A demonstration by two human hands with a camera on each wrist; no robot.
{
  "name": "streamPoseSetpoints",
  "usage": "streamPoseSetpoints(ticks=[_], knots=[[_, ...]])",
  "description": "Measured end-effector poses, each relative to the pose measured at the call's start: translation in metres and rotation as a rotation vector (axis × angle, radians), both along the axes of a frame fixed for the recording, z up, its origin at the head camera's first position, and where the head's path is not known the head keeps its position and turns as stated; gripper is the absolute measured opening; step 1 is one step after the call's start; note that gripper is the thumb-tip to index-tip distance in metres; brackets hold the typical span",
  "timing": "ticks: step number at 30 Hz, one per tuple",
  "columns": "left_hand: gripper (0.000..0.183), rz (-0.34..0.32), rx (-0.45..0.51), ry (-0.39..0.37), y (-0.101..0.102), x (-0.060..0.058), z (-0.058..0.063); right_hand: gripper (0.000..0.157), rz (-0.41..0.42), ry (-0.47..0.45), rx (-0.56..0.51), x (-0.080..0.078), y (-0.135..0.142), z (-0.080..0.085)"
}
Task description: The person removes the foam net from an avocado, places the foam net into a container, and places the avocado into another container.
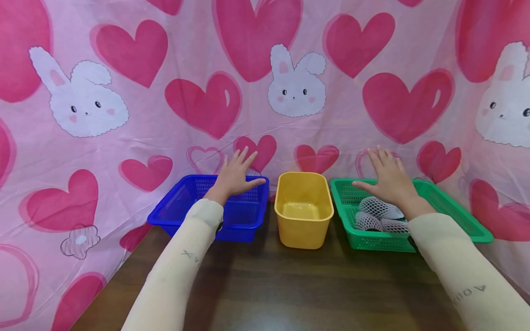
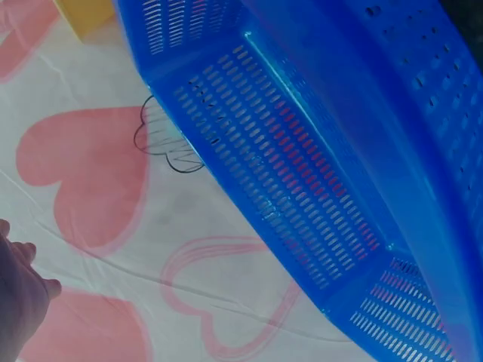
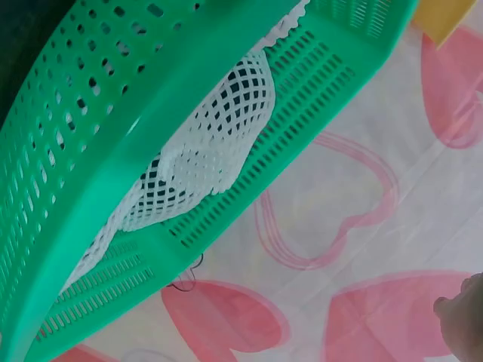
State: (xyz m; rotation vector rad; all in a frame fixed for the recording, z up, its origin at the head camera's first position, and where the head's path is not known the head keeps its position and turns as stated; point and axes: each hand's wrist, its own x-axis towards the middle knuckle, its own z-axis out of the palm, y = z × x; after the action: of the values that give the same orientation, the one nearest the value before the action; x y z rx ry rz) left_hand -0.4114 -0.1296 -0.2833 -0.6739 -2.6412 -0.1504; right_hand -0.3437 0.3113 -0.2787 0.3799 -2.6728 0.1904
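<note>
My left hand (image 1: 235, 177) hovers over the blue basket (image 1: 174, 209), fingers spread and nothing in it. Over the green basket (image 1: 360, 240) my right hand (image 1: 391, 181) is held out the same way, fingers straight and apart. Several things wrapped in white foam netting (image 1: 378, 208) lie inside the green basket, partly hidden by the right hand and forearm. The right wrist view shows the white netting (image 3: 219, 143) close up, with dark patches through its mesh. Between the two baskets stands a yellow bin (image 1: 304, 234), with only its bare bottom showing inside.
All three containers stand in a row on a brown wooden table (image 1: 265, 285), near its back edge. A pink cloth (image 1: 186, 59) with hearts and rabbits hangs behind and at both sides.
</note>
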Motion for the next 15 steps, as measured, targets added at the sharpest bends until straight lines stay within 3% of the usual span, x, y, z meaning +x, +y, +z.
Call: streamPoseSetpoints(ticks=[7, 15], knots=[[0.091, -0.052, 0.02, 0.024, 0.003, 0.005, 0.001, 0.111, 0.039, 0.037, -0.022, 0.01, 0.002, 0.003], [0.088, -0.129, 0.017, 0.118, 0.008, 0.013, 0.004, 0.111, 0.076, 0.077, -0.053, 0.02, 0.002, 0.007]])
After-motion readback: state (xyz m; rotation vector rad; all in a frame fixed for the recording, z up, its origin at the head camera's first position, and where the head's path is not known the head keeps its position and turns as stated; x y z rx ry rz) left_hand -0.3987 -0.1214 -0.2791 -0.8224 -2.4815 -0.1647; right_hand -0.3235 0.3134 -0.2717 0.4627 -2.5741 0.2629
